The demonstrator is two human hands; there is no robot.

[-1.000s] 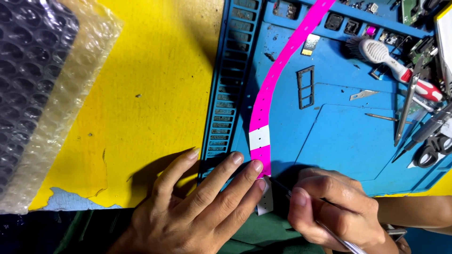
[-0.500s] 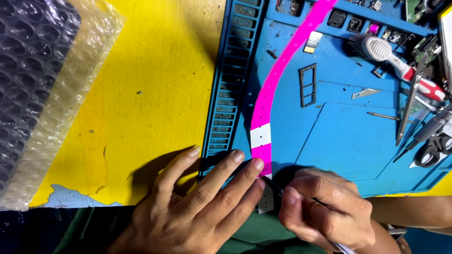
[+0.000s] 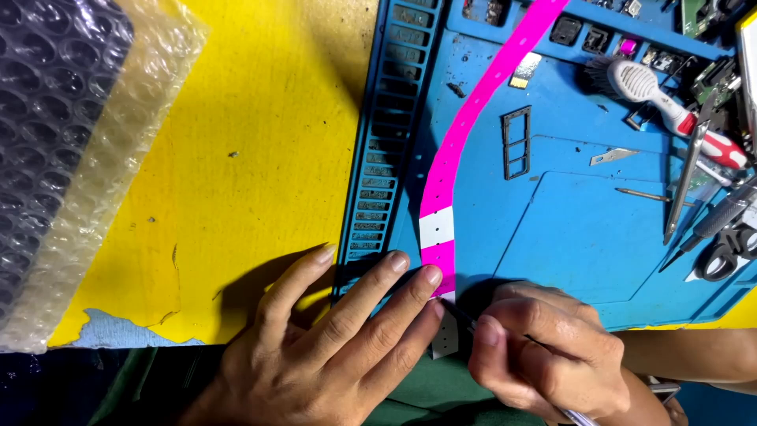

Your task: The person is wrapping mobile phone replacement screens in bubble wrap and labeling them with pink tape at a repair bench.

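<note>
Yellow bench (image 3: pixel 236 181), blue repair mat (image 3: pixel 583 229) on right. Pink strip (image 3: pixel 465 134) runs far-to-near across mat. Left hand (image 3: pixel 331 347) flat, fingers spread, pinning strip's near end. Right hand (image 3: pixel 552 355) grip pinches thin tool (image 3: pixel 505 335) w/ tip at strip end. Best: press firm, work tip slow.

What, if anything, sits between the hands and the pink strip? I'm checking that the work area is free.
Nothing visible does. The left hand lies flat with its fingers already on the lower end of the long pink perforated strip, and the right hand holds a thin tool right beside it.
</note>
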